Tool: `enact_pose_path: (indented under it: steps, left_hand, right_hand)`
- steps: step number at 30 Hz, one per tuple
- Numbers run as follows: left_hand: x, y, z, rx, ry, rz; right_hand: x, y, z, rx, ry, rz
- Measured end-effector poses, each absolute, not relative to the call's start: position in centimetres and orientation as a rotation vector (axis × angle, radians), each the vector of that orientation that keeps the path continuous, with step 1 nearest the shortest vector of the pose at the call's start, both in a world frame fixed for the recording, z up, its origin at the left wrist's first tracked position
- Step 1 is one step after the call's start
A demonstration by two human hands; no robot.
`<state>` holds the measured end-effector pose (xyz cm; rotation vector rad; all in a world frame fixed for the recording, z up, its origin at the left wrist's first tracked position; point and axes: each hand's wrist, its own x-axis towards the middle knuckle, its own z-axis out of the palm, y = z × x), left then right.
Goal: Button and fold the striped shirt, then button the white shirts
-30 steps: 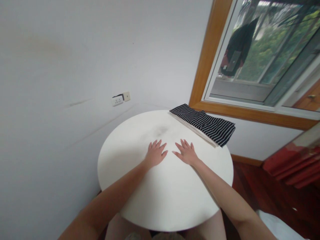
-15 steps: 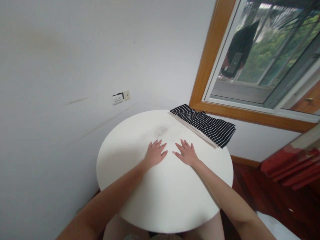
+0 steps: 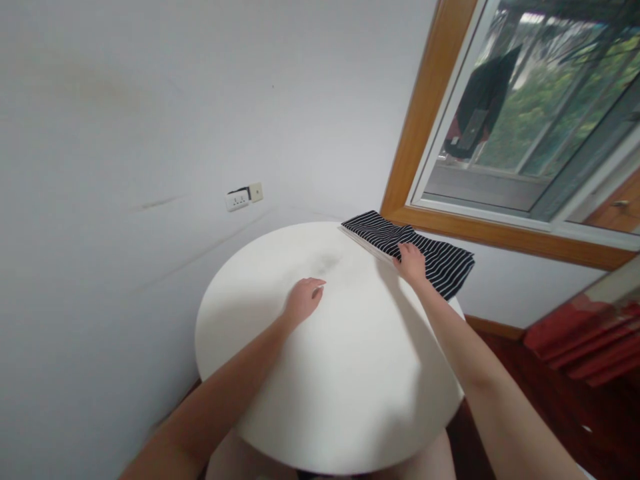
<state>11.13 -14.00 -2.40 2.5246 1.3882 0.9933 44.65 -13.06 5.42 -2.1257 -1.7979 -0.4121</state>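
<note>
A folded black cloth with white stripes lies at the far right of a round white table. Its pale underside shows along the edge facing me. My right hand is on the middle of that near edge, with fingers curled over the striped top and the thumb by the pale border. The cloth still lies flat there. Over the middle of the table is my left hand, holding nothing. Its fingers bend loosely, with a small gap between thumb and forefinger.
Behind the table stands a white wall with a power socket. A wood-framed window rises at the right, above the cloth. Red curtain fabric hangs low on the right over a dark wooden floor. A grey smudge marks the tabletop.
My right hand has moved right and away from me, from the bare tabletop to the striped cloth. My left hand has stayed near its place, its spread fingers now drawn together and bent.
</note>
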Motion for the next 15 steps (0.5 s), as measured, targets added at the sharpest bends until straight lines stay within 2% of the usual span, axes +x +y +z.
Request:
enact_pose_path:
  steps: [9,15]
  left_hand:
    - [10.7,-13.3,-2.7,2.391,1.344,1.048]
    - [11.0,-13.5,-2.2,2.364,1.347,0.991]
  right_hand:
    - [47.3,-7.8,5.6,-2.352,-1.936,-0.236]
    - [47.9,-5.8,7.0,-2.249,-1.524,-0.217]
